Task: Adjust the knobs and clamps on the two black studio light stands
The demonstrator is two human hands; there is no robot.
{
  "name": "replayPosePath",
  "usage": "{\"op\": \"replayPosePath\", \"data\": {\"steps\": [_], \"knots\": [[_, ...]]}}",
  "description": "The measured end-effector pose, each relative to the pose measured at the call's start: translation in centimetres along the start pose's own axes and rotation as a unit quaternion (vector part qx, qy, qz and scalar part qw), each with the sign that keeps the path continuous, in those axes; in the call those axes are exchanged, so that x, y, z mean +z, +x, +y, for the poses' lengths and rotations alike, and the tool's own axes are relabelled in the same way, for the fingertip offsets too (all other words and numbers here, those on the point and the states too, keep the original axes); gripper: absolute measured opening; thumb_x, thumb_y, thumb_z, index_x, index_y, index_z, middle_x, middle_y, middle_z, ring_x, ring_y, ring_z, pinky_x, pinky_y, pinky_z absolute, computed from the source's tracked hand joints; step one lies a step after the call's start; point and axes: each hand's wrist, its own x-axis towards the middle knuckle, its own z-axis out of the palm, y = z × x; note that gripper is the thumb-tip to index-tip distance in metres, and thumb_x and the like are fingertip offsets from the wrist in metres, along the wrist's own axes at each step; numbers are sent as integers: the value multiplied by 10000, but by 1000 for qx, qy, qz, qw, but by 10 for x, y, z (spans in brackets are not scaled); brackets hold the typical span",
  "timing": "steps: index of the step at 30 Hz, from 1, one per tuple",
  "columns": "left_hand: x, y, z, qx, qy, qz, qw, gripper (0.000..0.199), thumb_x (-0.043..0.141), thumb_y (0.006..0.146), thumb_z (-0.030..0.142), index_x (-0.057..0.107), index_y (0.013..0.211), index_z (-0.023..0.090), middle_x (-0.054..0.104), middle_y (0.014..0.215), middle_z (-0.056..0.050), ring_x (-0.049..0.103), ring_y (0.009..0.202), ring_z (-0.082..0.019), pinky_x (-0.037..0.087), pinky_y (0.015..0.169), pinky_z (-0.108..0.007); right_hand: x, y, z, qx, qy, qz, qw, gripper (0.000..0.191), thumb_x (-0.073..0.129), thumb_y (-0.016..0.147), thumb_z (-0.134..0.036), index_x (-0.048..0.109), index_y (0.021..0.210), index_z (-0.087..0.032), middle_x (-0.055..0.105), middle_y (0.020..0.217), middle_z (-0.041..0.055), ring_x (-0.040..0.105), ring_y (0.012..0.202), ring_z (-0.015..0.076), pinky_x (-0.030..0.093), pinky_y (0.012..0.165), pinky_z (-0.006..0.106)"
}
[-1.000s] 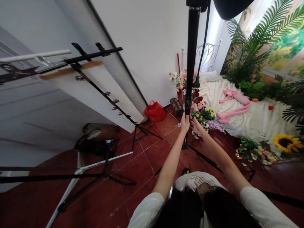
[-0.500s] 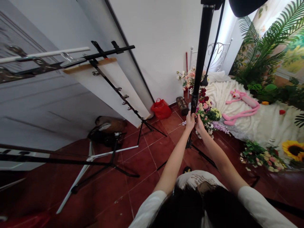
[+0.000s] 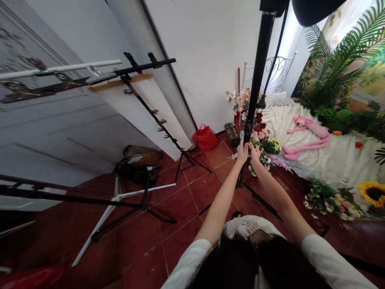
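Note:
A black light stand [image 3: 258, 72] rises in front of me, with a black lamp head [image 3: 315, 12] at its top and a dark cable [image 3: 274, 60] hanging beside the pole. My left hand [image 3: 243, 152] is wrapped round the lower part of the pole, below a black clamp collar. Close against its right side, my right hand [image 3: 255, 153] has its fingers curled in at the pole; what they pinch there is too small to make out. The legs of the stand spread over the floor below both hands.
Backdrop stands with metal clips [image 3: 61, 76] and a white board [image 3: 162, 108] stand at the left. A red bag [image 3: 206, 137] lies by the wall. At the right are artificial flowers [image 3: 261, 134], a pink plush toy [image 3: 313, 130] on a white blanket [image 3: 339, 160], and a sunflower [image 3: 373, 192].
The view has shifted slightly, so the pole top sits a little further right and lower. My right hand's fingers are more curled, and both hands stay at the pole.

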Motion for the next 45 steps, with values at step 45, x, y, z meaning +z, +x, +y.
{"op": "replayPosePath", "data": {"steps": [45], "knots": [[274,-208,131,19,-176,-424,888,448,548,887,539,524,1158,184,623,1153,-131,618,1050,-222,503,937,-408,-512,-115,24,-159,12,479,863,603,719,587,-469,427,1057,-229,579,886,1,614,777,153,562,758,348]]}}
